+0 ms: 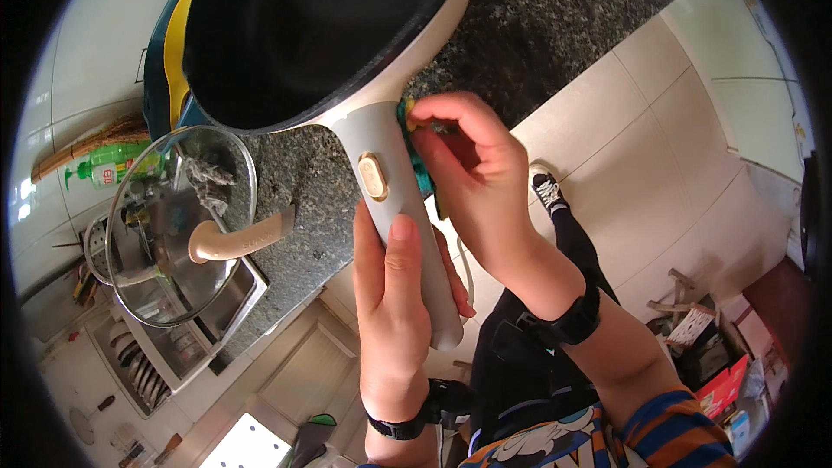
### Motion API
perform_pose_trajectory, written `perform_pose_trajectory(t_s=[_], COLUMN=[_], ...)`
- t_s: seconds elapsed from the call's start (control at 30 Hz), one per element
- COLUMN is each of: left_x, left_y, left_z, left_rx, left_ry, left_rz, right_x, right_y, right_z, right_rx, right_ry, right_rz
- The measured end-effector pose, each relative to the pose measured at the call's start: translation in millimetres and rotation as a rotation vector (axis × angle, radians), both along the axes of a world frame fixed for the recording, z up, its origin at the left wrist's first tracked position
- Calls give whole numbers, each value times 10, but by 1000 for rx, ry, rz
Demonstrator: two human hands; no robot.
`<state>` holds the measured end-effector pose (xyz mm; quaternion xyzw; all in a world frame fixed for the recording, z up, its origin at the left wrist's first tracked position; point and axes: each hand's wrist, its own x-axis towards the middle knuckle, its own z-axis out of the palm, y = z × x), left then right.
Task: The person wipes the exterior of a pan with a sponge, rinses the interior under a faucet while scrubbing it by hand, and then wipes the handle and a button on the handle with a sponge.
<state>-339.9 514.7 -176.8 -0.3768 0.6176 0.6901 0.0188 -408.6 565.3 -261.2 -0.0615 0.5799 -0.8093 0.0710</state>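
Observation:
A frying pan [305, 32] with a dark inside and a cream outer wall fills the top of the view, tilted over the counter. Its grey handle [377, 143] points towards me and carries a gold-coloured oval button [372, 177]. Around the lower handle, my left hand [396, 279] is closed with the thumb on top. My right hand [474, 169] pinches a green and yellow cleaning cloth or scouring pad [419, 162] against the handle's right side, just below the pan wall. Most of that cloth is hidden behind the handle and my fingers.
A glass lid [182, 227] with a beige handle stands left on the granite counter [292, 175], beside a sink [240, 305]. Behind it are a green pump bottle [110, 166] and a blue and yellow basin [172, 58]. Stacked dishes [140, 364] sit in a rack. Boxes [721, 390] lie lower right.

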Motion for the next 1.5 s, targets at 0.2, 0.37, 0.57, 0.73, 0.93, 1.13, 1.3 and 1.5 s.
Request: perform_pose_trajectory(t_s=[0.2,0.37,0.57,0.73,0.93,1.13,1.3,1.5], left_x=[27,5,11,-35,0,-9,-9,-1], left_y=[-12,15,-49,11,-76,-49,-99,-94], left_z=[-14,-41,-54,-15,-69,-63,-95,-77], left_rx=[-2,1,22,23,47,44,45,48], left_ry=[41,23,29,2,93,63,112,45], left_rz=[-26,3,-14,31,-32,-11,-45,-3], right_x=[-137,-238,-170,-220,-202,-305,-297,-282], right_y=[-97,-46,-90,-55,-125,-10,-81,-67], right_z=[96,-28,67,19,213,79,153,190], right_rx=[171,261,296,281,361,420,443,488], right_ry=[602,576,666,562,779,770,853,831], right_rz=[-259,-301,-308,-323,-214,-295,-242,-256])
